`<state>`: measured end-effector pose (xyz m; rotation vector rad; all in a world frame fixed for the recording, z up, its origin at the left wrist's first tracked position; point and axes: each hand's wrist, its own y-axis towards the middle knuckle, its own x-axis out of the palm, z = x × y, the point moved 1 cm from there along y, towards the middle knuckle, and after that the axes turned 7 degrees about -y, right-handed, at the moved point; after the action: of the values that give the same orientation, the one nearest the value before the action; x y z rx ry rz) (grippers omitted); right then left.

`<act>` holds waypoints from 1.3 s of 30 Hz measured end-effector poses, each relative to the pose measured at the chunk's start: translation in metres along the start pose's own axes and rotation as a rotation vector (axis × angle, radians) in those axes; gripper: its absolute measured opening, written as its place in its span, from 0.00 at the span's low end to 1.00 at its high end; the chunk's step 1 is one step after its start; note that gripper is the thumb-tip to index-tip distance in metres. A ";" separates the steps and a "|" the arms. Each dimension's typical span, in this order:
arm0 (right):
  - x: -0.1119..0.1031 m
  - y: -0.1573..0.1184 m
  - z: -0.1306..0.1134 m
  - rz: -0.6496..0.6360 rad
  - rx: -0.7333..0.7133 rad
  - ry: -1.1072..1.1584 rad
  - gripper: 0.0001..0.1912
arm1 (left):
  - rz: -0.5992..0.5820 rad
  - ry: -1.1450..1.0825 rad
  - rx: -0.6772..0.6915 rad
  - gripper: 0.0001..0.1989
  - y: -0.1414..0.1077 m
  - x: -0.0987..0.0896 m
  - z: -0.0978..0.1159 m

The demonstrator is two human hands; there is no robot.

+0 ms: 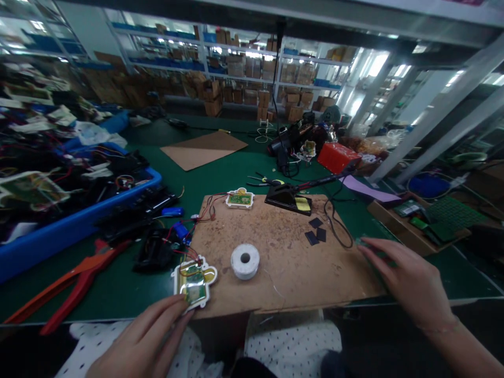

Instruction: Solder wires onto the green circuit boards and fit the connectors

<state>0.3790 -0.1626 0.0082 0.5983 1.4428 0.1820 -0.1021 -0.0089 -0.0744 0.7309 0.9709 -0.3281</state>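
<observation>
At the far left, a blue bin (43, 247) stands on the green desk (137, 294), heaped with wires and electronic parts. In front of it lies a cutter with orange and red handles (84, 265). Next come a black plastic part (151, 252) and a small blue cylinder (172, 211). The left hand (142, 336), at the desk's front edge, pinches the near end of a white-framed circuit board (192, 283) between thumb and fingers; this board is at the left front corner of a brown work board (220, 236), with wires leading from its far end. Just right of it sits a white roll (236, 262). Farther back, a second framed board (240, 199) lies near yellow-handled pliers (271, 182) and a black iron stand (283, 195) with a yellow sponge (303, 203). Three black squares (315, 222) lie in front of the stand. The right hand (417, 283) is over the work board's right edge, thumb and fingers close together; whether they grip anything cannot be told. Beyond it is a cardboard box (401, 229) containing green circuit boards (449, 210).
</observation>
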 end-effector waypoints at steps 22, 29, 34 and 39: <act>0.016 0.085 -0.178 -0.407 -0.472 0.690 0.11 | -0.035 -0.021 -0.037 0.11 0.020 -0.022 0.039; 0.041 0.110 -0.193 -0.503 -0.637 0.735 0.08 | -0.069 -0.076 -0.078 0.11 0.018 -0.021 0.039; 0.035 0.109 -0.195 -0.502 -0.586 0.765 0.10 | -0.057 -0.102 -0.090 0.10 0.017 -0.021 0.040; 0.031 0.105 -0.202 -0.508 -0.604 0.726 0.15 | -0.052 -0.129 -0.105 0.10 0.020 -0.020 0.041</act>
<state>0.2141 -0.0046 0.0294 -0.3833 2.0593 0.4379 -0.0759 -0.0240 -0.0345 0.5827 0.8796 -0.3624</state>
